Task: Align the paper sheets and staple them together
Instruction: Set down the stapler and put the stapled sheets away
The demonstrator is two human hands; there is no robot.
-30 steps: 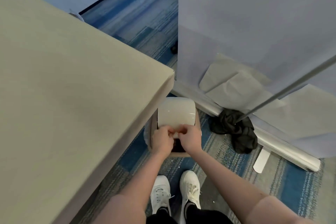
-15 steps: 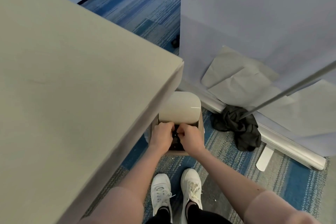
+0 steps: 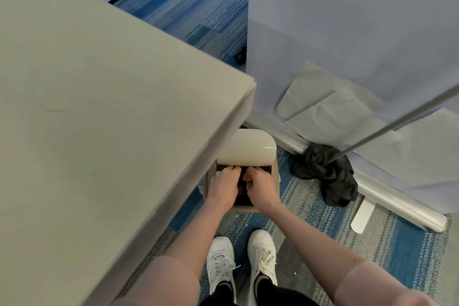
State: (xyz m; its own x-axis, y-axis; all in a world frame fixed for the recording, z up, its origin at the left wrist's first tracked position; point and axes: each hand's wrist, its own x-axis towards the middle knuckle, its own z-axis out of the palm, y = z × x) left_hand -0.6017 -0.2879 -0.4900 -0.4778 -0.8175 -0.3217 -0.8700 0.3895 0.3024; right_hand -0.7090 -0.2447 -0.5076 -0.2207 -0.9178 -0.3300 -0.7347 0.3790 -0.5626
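No stapler and no stack of sheets shows on the table [image 3: 99, 119]. Down on the floor stands a small beige bin [image 3: 244, 209] with a white swing lid [image 3: 247, 148]. My left hand [image 3: 222, 187] and my right hand [image 3: 260, 187] hover side by side over its dark opening, just in front of the lid. Both have their fingers curled inward, knuckles up. Whatever may be between the fingertips is hidden by the hands and the dark opening.
The grey table's corner overhangs the bin on the left. A pale partition [image 3: 347, 20] with grey paper sheets [image 3: 323, 107] leaning at its foot stands on the right. A black cloth [image 3: 327, 176] and a slanted metal pole [image 3: 397, 122] lie beside it. My white shoes [image 3: 221, 266] stand below.
Both hands have moved slightly forward and down into the bin's opening, staying close together. The view has shifted a little to the left.
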